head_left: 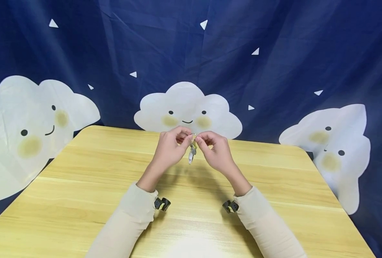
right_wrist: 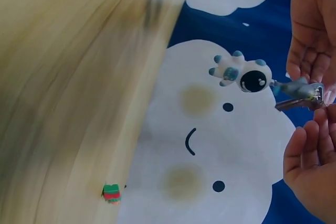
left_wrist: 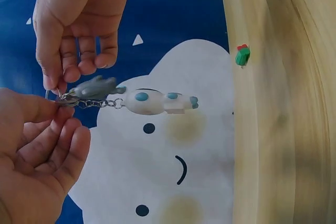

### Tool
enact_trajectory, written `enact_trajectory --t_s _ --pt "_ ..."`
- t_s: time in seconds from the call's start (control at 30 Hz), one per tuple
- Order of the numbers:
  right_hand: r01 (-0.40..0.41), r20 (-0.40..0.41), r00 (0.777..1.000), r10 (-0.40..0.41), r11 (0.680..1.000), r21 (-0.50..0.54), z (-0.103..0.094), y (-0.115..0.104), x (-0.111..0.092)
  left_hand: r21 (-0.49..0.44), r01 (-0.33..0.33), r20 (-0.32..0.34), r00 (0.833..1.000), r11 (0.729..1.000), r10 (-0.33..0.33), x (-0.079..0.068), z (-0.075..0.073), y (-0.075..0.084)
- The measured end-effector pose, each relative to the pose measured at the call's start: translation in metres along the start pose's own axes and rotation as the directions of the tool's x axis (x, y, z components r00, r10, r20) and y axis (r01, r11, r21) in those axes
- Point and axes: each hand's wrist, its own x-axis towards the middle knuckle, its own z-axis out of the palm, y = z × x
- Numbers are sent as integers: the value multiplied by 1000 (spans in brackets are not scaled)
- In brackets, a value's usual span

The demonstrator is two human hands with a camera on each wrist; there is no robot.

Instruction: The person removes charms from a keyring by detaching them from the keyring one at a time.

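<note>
A keychain with a white-and-blue astronaut figure [head_left: 190, 157] hangs between the two hands, above the table. My left hand [head_left: 171, 145] pinches its top fittings between thumb and index finger. From the other side my right hand [head_left: 216, 148] pinches the thin metal ring [head_left: 193, 134], fingertips close to the left ones. In the left wrist view, a short chain [left_wrist: 97, 103] leads to the astronaut, and a grey-blue charm [left_wrist: 97, 87] hangs alongside. A flat metal piece [right_wrist: 296, 103] shows in the right wrist view. Fingers partly hide the ring.
A pale wooden table [head_left: 81, 200] lies beneath the hands. Near its far edge in the wrist views is a small green-and-red piece [left_wrist: 242, 56], not visible in the head view. Behind the table hangs a dark blue curtain [head_left: 165, 46] printed with clouds.
</note>
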Motion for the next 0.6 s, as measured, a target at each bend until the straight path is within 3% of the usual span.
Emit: enact_trajectory --t_s 0.27,0.6 --pt "-29 52 998 29 1000 0 -1 -1 -2 29 -1 52 999 1000 -1 1 -4 -2" --pt "-63 34 997 63 998 10 -7 -2 -2 -9 9 144 990 1000 -7 0 -7 1"
